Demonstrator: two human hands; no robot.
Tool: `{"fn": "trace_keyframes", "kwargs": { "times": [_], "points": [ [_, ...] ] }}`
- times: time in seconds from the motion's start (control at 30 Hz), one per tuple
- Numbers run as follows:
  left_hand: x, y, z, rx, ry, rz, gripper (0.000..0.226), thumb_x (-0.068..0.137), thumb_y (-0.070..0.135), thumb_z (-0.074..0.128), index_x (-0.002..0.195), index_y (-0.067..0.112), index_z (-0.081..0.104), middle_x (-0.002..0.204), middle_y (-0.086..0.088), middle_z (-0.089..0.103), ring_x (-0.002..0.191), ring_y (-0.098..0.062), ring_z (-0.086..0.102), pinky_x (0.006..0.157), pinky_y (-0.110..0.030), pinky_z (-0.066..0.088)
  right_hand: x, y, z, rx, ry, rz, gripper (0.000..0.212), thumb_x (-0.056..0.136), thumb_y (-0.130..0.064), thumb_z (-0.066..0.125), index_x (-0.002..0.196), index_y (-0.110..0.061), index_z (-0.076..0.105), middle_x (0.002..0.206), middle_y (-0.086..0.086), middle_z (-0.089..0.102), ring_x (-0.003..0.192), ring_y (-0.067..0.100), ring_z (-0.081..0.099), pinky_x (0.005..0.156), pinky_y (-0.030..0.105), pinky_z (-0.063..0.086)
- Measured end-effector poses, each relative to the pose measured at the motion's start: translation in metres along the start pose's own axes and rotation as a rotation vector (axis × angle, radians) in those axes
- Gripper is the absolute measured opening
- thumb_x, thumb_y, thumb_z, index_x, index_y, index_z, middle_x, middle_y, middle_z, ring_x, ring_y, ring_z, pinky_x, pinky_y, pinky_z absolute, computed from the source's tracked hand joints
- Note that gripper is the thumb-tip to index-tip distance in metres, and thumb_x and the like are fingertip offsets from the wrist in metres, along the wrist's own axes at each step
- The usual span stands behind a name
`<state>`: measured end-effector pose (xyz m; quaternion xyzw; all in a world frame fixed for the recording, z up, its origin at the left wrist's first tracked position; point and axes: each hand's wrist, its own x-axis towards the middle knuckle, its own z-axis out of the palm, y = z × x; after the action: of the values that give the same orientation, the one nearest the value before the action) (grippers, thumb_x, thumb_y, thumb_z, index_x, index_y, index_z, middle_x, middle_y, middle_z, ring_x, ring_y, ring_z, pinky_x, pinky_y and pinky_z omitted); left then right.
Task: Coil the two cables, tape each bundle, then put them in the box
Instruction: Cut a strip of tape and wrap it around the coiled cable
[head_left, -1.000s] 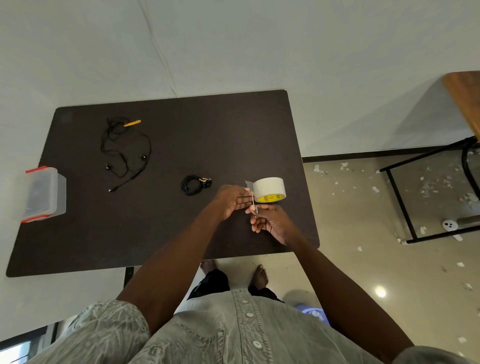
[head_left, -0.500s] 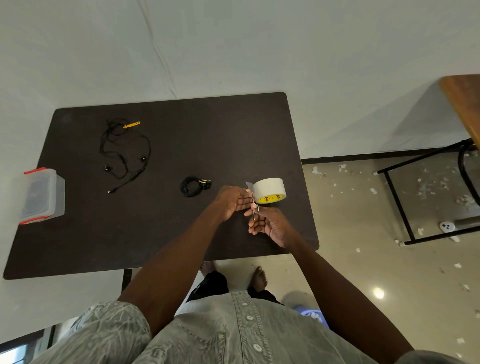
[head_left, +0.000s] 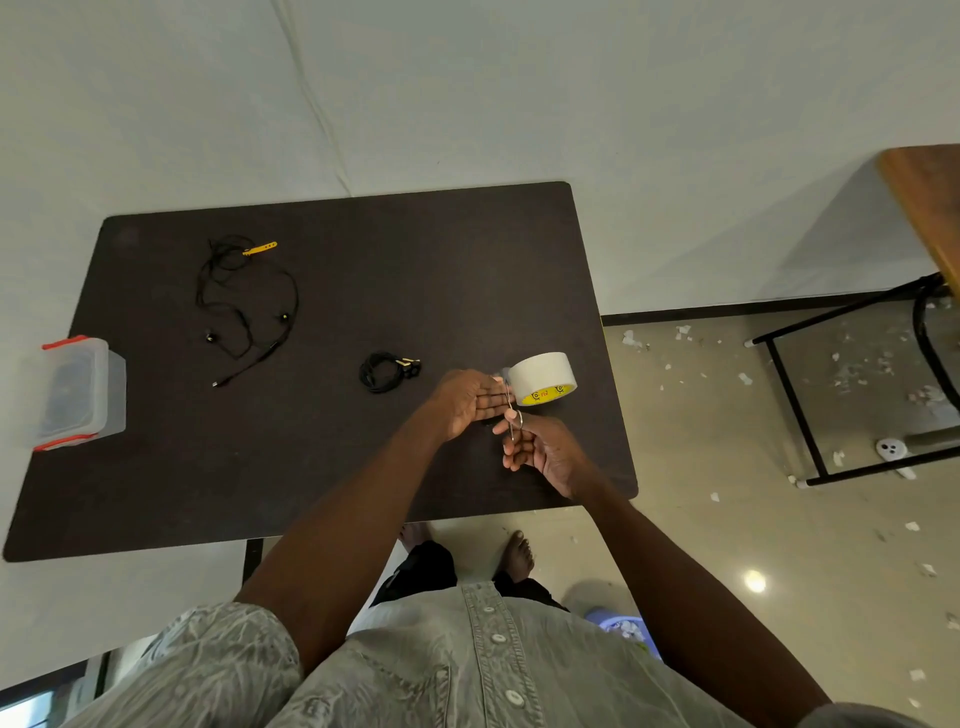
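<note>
A coiled black cable (head_left: 387, 371) lies mid-table. A second black cable (head_left: 244, 306), loose, with a yellow tie, is spread at the back left. The white tape roll (head_left: 543, 384) stands on the dark table (head_left: 363, 270) near its right edge. My left hand (head_left: 467, 400) reaches to the roll and pinches the tape's free end (head_left: 503, 373). Just in front of the roll, my right hand (head_left: 543, 449) grips small scissors (head_left: 514, 423), with their tips pointing up at the pulled strip. The clear box (head_left: 78, 389) with red clips sits on the table's left edge.
A black metal frame (head_left: 795, 405) and a wooden top (head_left: 930, 197) stand to the right. Paper scraps litter the floor. My bare feet are under the table's near edge.
Both hands stay at the tape roll. The right hand with the scissors has shifted slightly along the strip. The cables and box have not moved.
</note>
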<state>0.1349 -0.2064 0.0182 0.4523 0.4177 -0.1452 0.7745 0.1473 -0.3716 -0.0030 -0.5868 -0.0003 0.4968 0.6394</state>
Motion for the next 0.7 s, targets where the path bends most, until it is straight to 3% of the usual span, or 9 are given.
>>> {"fn": "trace_keyframes", "kwargs": {
  "times": [0.2, 0.4, 0.7],
  "points": [
    [0.002, -0.002, 0.000, -0.007, 0.020, 0.009, 0.009, 0.092, -0.001, 0.052, 0.093, 0.000, 0.061, 0.097, -0.018, 0.069, 0.090, -0.026, 0.069, 0.077, -0.034, 0.057, -0.003, -0.001, -0.001, -0.030, 0.008, -0.013, 0.036, 0.092, -0.033, 0.060, 0.098, 0.001, 0.067, 0.070, 0.013, 0.058, 0.060, 0.026, 0.058, 0.058, 0.032, 0.049],
    [0.002, -0.004, -0.001, -0.010, 0.035, 0.025, 0.011, 0.090, -0.004, 0.052, 0.091, 0.001, 0.061, 0.100, -0.019, 0.069, 0.089, -0.027, 0.069, 0.072, -0.033, 0.058, 0.003, -0.006, 0.001, -0.080, 0.034, -0.028, 0.033, 0.088, -0.034, 0.064, 0.093, -0.001, 0.069, 0.069, 0.014, 0.060, 0.058, 0.026, 0.058, 0.057, 0.033, 0.047],
    [0.003, -0.005, 0.000, 0.005, 0.030, 0.047, 0.012, 0.087, -0.007, 0.055, 0.087, 0.003, 0.062, 0.089, -0.014, 0.070, 0.067, -0.018, 0.069, 0.068, -0.032, 0.057, 0.012, -0.011, -0.002, -0.077, 0.055, -0.024, 0.031, 0.093, -0.030, 0.063, 0.095, 0.000, 0.068, 0.068, 0.012, 0.061, 0.058, 0.026, 0.058, 0.055, 0.030, 0.049]
  ]
}}
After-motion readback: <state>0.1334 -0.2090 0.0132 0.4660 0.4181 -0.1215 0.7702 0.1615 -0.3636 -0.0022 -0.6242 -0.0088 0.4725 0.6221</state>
